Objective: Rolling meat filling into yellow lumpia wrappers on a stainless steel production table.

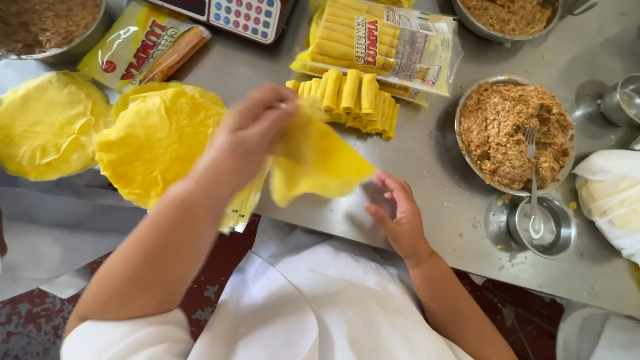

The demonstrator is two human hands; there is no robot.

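Left hand [250,130] pinches a thin, floppy yellow wrapper [317,160]; right hand [397,217] loosely open beneath it.

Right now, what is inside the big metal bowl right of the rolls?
The metal bowl holds a heap of brownish minced filling with a fork stuck in it. The filling covers the bowl's bottom, so nothing beneath shows.

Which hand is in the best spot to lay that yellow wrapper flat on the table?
Probably the left hand: it already pinches the yellow wrapper by its top edge and lifts it above the metal table. The right hand waits open near the wrapper's lower tip, apparently not gripping it.
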